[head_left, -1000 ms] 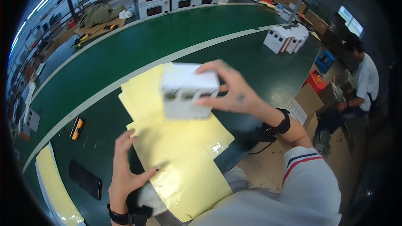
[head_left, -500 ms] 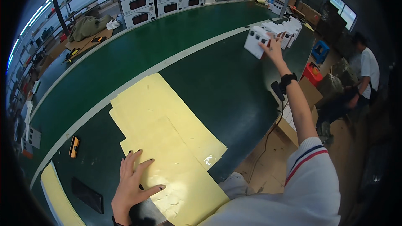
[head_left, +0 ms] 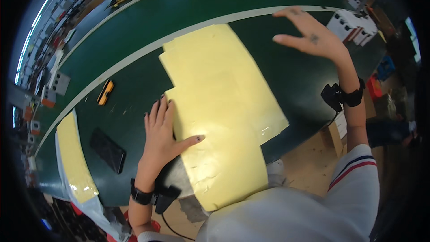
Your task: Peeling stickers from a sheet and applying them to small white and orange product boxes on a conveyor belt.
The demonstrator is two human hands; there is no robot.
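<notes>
Several glossy yellow sheets [head_left: 224,89] lie overlapped on the dark green table, running from the white strip towards my body. My left hand [head_left: 160,134] rests on their left edge with the fingers stretched out and the thumb lying over the sheet. Beyond their right side my right hand [head_left: 313,36] is raised above the table, thumb and fingers apart, holding nothing. Just right of it stands a group of white boxes [head_left: 344,26] with dark round marks, partly hidden by that hand. Both wrists wear black bands with small devices.
An orange-and-black box cutter [head_left: 105,92] and a black phone-like slab [head_left: 107,149] lie left of my left hand. A yellow-covered strip stack [head_left: 76,157] sits at the left table edge. Behind the white strip runs a green belt [head_left: 188,6]. An open carton [head_left: 333,136] stands below, at right.
My right hand has let go of a white box in the far right group and drawn back to the left. My left hand stays on the sheets' edge. The view has shifted.
</notes>
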